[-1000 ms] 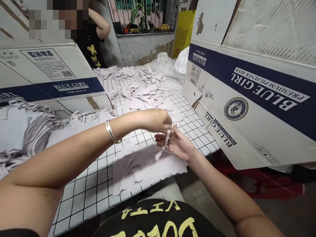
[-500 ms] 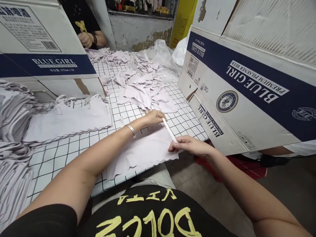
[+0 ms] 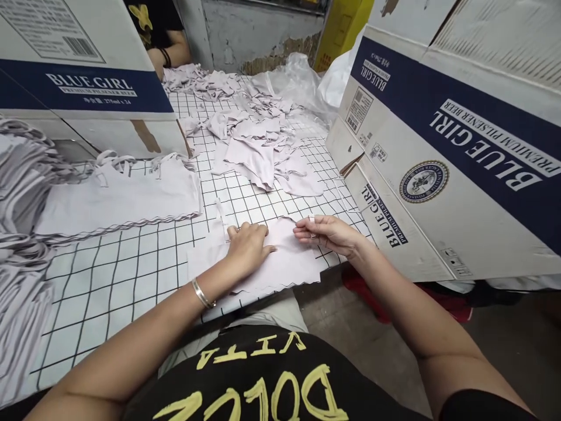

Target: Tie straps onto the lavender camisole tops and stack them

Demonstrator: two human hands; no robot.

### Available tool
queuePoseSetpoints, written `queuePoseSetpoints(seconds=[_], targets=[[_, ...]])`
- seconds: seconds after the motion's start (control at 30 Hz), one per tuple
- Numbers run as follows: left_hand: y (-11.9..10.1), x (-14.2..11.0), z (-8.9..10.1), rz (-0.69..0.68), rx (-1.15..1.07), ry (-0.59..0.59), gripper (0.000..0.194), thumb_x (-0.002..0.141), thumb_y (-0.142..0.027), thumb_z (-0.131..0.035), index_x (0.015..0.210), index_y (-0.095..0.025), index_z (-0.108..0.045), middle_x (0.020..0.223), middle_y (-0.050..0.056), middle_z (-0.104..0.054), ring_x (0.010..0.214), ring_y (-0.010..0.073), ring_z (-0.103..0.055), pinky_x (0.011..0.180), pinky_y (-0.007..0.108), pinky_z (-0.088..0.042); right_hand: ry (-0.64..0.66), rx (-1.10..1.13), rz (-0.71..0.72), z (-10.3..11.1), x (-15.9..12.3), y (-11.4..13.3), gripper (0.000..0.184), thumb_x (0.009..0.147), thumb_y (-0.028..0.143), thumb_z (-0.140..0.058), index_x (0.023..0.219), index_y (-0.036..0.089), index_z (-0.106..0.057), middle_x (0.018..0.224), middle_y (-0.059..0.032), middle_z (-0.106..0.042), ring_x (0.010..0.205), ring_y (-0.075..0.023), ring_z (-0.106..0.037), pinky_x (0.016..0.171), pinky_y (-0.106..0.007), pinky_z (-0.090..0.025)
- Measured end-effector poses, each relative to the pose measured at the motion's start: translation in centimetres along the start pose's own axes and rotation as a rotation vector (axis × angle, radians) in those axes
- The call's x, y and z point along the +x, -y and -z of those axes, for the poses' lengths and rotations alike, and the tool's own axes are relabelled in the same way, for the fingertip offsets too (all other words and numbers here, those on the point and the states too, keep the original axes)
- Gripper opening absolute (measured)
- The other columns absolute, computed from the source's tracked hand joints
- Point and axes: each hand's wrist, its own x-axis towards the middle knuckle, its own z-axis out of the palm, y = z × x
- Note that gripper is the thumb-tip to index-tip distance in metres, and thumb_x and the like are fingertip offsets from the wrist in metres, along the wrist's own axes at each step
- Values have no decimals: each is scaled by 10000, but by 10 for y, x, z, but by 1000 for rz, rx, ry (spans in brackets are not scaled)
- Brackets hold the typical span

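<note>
My left fingers (image 3: 249, 239), half-open, are pressing pale fabric (image 3: 289, 264) on the table (image 3: 153, 275); my right fingers (image 3: 323, 228) are pinching a strap (image 3: 312, 220).

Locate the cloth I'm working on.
In the head view, the cloth lies at the near edge of the table, under your left hand, with your right hand by its right side.

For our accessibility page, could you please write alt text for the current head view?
A left hand rests on pale fabric on a grid-patterned table, right hand at the fabric's edge; nearby are loose pale pieces, two BLUE GIRL cartons and a co-worker's arm.
</note>
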Motion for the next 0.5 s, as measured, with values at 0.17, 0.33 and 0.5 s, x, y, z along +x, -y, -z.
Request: queuePoseSetpoints(seconds=[0.17, 0.33, 0.5], targets=[[0, 6, -1, 15, -82, 62, 103, 838, -297, -589, 823, -195, -575, 982, 65, -656, 995, 275, -493, 825, 431, -264, -101, -323, 129, -7, 10, 12, 428, 832, 534, -612, 780, 131, -743, 677, -21, -610, 578, -71, -485, 563, -218, -427], [0, 5, 1, 54, -225, 69, 92, 814, -287, -615, 848, -202, -618, 917, 33, -688, 989, 257, -501, 843, 418, -240, 9, -281, 27, -5, 7, 23, 341, 642, 362, -828, 881, 142, -724, 694, -12, -647, 580, -76, -531, 568, -223, -431], [-2, 2, -2, 98, -308, 40, 183, 847, -378, -607, 824, -228, -708, 926, 37, -697, 1026, 263, -495, 860, 430, -220, -35, -179, 80, -18, 17, 10, 317, 592, 299, -850, 810, 149, -675, 719, -36, -690, 631, -119, -612, 600, -249, -467]])
